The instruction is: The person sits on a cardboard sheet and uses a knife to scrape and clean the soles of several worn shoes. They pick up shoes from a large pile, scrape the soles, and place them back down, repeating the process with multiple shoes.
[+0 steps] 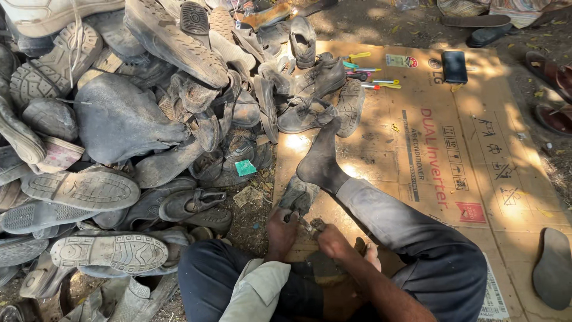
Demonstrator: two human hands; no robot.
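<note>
At the cardboard sheet's (453, 179) near-left edge, the left hand (280, 229) pins a worn shoe (298, 194) while the right hand (332, 241) grips a small tool (313, 225). The work looks like stripping the shoe; next calls for firm leverage.

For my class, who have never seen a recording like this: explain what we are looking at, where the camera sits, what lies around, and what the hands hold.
There is one picture, taken by a camera worn on a person's head, looking down at their own lap and bare hands. The person sits on the ground with one leg stretched out over a flattened brown cardboard sheet. The left hand presses on a worn grey shoe beside the foot. The right hand grips a small dark metal tool near that shoe; its kind is too small to tell. To the left rises a big heap of dusty old shoes and soles. On the cardboard's far edge lie bright-handled small tools and a dark flat rectangular case.
</note>
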